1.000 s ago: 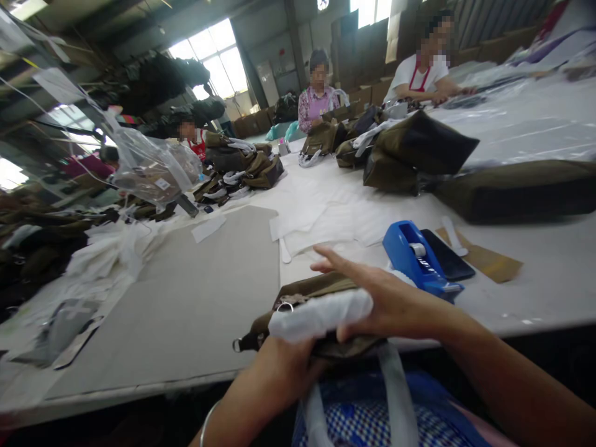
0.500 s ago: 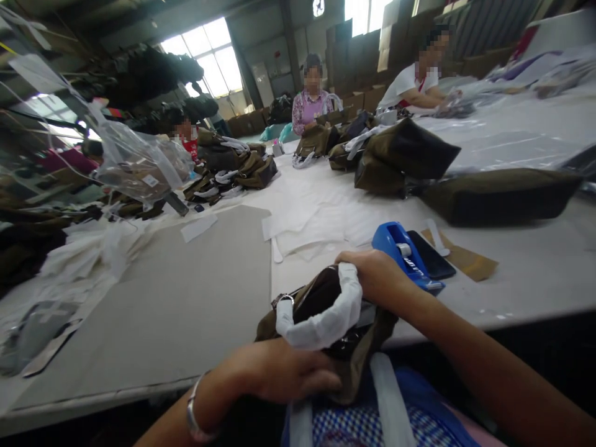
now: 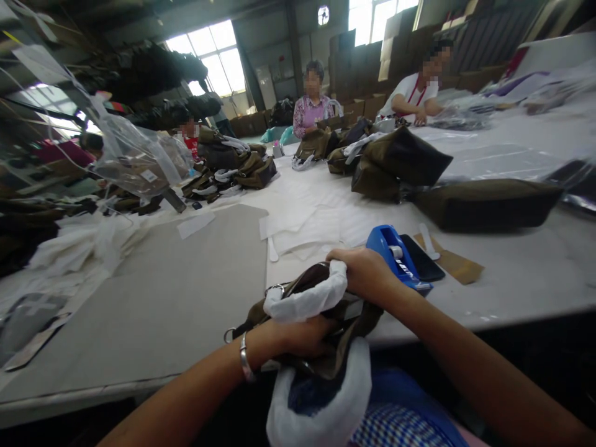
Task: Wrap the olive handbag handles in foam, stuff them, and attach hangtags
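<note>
An olive-brown handbag (image 3: 358,323) sits at the table's front edge, its mouth open toward me. Two handles wrapped in white paper arch from it: the far handle (image 3: 307,298) over the opening and the near handle (image 3: 321,410) hanging toward my lap. My right hand (image 3: 363,270) grips the bag's far rim beside the end of the far handle. Below that handle, my left hand (image 3: 302,335) reaches into the opening; its fingers are hidden inside the bag. A silver bracelet circles my left wrist.
A blue tape dispenser (image 3: 395,257), a black phone (image 3: 423,257) and brown card (image 3: 459,264) lie right of the bag. White sheets (image 3: 316,214) spread beyond it. More olive bags (image 3: 400,161) pile farther back, and co-workers stand across the table. A grey board (image 3: 186,298) covers the left side.
My left hand has moved from the bag's near side into its opening. The near handle has swung up into a loop in front, and the far handle sits lower.
</note>
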Demonstrator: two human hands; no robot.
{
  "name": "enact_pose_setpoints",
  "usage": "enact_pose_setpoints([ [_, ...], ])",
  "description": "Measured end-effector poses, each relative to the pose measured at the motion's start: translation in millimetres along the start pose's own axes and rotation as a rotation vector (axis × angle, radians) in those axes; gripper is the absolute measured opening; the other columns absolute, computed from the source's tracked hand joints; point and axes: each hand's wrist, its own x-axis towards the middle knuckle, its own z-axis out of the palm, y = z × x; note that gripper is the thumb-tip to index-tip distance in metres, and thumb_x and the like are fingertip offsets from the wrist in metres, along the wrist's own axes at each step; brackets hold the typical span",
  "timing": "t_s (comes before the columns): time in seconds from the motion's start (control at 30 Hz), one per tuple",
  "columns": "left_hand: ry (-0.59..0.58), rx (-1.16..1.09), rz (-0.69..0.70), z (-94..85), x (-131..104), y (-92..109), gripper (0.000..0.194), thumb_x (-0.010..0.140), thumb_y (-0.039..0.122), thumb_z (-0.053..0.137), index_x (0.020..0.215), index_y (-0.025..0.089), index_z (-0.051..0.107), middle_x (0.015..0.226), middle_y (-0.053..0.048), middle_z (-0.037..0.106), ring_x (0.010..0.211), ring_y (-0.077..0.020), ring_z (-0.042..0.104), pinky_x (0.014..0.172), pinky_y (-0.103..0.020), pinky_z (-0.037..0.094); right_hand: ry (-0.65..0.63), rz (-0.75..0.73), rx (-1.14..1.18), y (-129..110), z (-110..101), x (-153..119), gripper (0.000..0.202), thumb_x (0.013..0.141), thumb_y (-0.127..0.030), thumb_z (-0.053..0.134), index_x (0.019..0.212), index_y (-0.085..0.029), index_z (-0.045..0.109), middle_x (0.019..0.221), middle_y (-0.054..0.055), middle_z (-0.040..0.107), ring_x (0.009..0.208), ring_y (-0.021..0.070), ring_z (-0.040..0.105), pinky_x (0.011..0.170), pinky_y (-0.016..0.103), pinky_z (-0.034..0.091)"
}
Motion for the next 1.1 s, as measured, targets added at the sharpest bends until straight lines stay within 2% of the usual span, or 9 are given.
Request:
enact_pose_setpoints([
  [0.17,0.058,0.097,0.014,-11.4,-6,8,0.028,0.095,0.016,0.055,0.119,0.021,0.068,0.105,0.003,0.075,0.094,-0.0181,0.075,0.086,-0.027,0.058,-0.017,-0.005,-0.011,5,2,-5,0.022,0.088,-0.026,0.06,0.105,-0.025,0.074,0.091,0.007,0.078,0.087,0.0254,0.072,0.069,0.03,0.039],
  [0.3,0.126,0.062,-0.019,-31.3,2,15,0.037,0.091,0.025,0.07,0.127,0.018,0.066,0.115,-0.007,0.076,0.103,-0.0237,0.074,0.093,-0.035,0.059,-0.03,-0.003,0.013,8,1,3,0.019,0.088,-0.028,0.059,0.098,-0.024,0.075,0.09,0.007,0.078,0.085,0.0263,0.072,0.067,0.03,0.037],
  [0.43,0.259,0.042,0.025,-56.6,5,28,0.031,0.089,0.035,0.077,0.117,0.023,0.071,0.115,-0.005,0.077,0.103,-0.0238,0.073,0.093,-0.037,0.057,-0.06,-0.013,0.126,9,-2,15,0.017,0.088,-0.031,0.061,0.089,-0.022,0.075,0.089,0.008,0.078,0.085,0.0255,0.07,0.065,0.029,0.036],
  [0.6,0.254,0.362,0.386,-77.5,11,53,0.029,0.093,0.041,0.071,0.112,0.019,0.07,0.095,-0.003,0.076,0.085,-0.0213,0.071,0.076,-0.033,0.054,-0.115,-0.095,0.256,12,-3,25,0.015,0.085,-0.033,0.066,0.086,-0.022,0.076,0.081,0.001,0.075,0.075,0.0185,0.065,0.062,0.025,0.037],
  [0.77,0.106,0.854,0.801,-56.4,37,103,0.015,0.094,0.017,0.061,0.085,0.014,0.072,0.076,-0.007,0.07,0.068,-0.0208,0.062,0.067,-0.037,0.05,-0.236,-0.159,0.374,17,4,45,0.027,0.089,-0.042,0.067,0.085,-0.017,0.074,0.071,-0.001,0.067,0.07,0.0157,0.06,0.061,0.024,0.038],
  [0.87,-0.072,1.056,1.005,-30.9,52,128,0.025,0.093,0.019,0.055,0.092,0.019,0.08,0.092,-0.01,0.078,0.082,-0.0276,0.07,0.088,-0.05,0.053,-0.323,-0.181,0.394,16,6,61,0.038,0.082,-0.054,0.073,0.082,-0.016,0.074,0.069,-0.001,0.065,0.066,0.0146,0.058,0.059,0.023,0.039],
  [0.93,-0.175,1.136,1.104,-20.5,57,138,0.034,0.095,0.019,0.049,0.1,0.027,0.082,0.109,-0.004,0.079,0.103,-0.0291,0.071,0.109,-0.056,0.046,-0.343,-0.179,0.387,13,6,68,0.043,0.08,-0.058,0.075,0.082,-0.016,0.075,0.068,0.0,0.066,0.066,0.0151,0.059,0.06,0.023,0.039],
  [1.0,-0.181,1.138,1.224,-20.5,57,143,0.042,0.098,0.017,0.045,0.104,0.038,0.08,0.12,0.007,0.076,0.12,-0.0231,0.066,0.122,-0.049,0.038,-0.341,-0.175,0.378,12,5,71,0.043,0.079,-0.058,0.076,0.083,-0.015,0.077,0.07,0.001,0.067,0.068,0.0159,0.059,0.062,0.024,0.04],
  [1.1,-0.104,0.87,1.36,-39.2,52,138,0.044,0.102,0.019,0.041,0.104,0.044,0.078,0.122,0.008,0.074,0.121,-0.0148,0.064,0.116,-0.035,0.047,-0.337,-0.178,0.372,14,2,70,0.044,0.078,-0.058,0.077,0.086,-0.015,0.078,0.072,0.002,0.069,0.07,0.0162,0.06,0.064,0.024,0.041],
])
